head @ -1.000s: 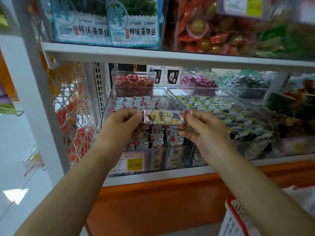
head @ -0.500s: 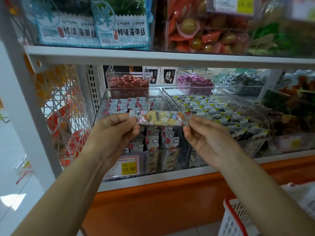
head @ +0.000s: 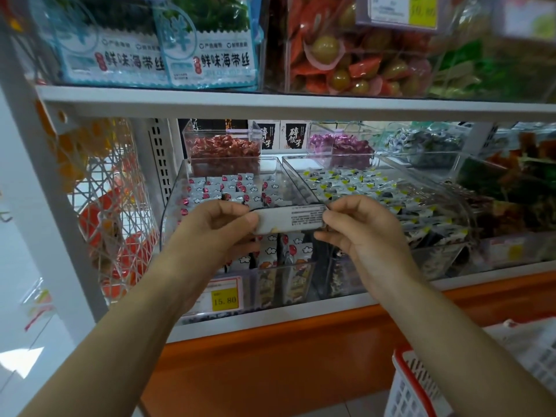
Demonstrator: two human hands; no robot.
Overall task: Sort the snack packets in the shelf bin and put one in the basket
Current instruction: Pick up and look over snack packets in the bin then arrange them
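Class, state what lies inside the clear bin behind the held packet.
The bin holds rows of small white packets with red marks. The held packet, left hand and right hand hide its middle.

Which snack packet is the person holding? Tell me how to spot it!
Look under the white shelf board for the clear bin with the yellow 15.80 price tag. Over that bin, the left hand and right hand pinch the ends of one long packet. Unlike the cloud-printed packets standing in the bin, it shows a plain white side with tiny black print.
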